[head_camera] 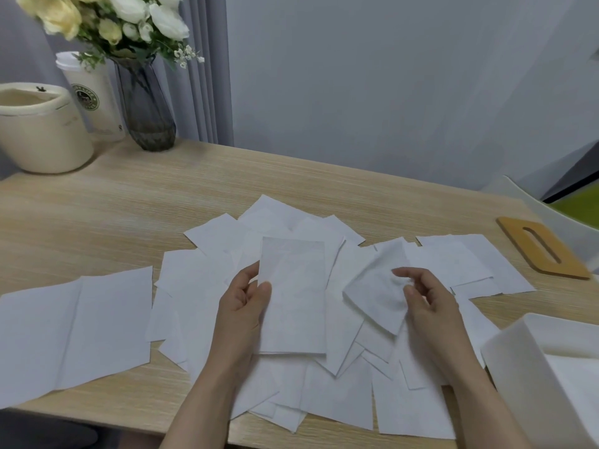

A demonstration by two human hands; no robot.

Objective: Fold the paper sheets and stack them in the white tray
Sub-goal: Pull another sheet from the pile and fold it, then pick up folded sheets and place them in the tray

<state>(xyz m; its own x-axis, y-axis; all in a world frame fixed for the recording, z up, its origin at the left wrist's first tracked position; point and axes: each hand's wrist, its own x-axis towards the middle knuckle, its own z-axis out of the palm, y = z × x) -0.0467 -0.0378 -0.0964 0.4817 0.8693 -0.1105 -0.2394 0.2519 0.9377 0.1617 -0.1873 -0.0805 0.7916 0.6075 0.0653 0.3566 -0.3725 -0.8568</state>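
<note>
My left hand point(244, 303) holds a folded sheet point(293, 299) upright above the pile, thumb on its front and fingers point(248, 272) curled behind its left edge. My right hand point(424, 299) pinches a smaller, crumpled sheet point(377, 299) by its right corner, thumb and fingers closed on it, the sheet tilted like a diamond. Under both hands loose sheets point(327, 393) lie scattered and overlapping across the desk point(129, 202). A larger creased sheet point(74, 332) lies flat to the left, apart from the pile. The tray point(518, 361) stands at the right near edge of the desk, with white paper inside. At the far left corner stand a vase point(146, 108) of flowers, a cup point(94, 95) and a cream pot point(39, 131). A wooden slotted board point(543, 247) lies at the far right.
</note>
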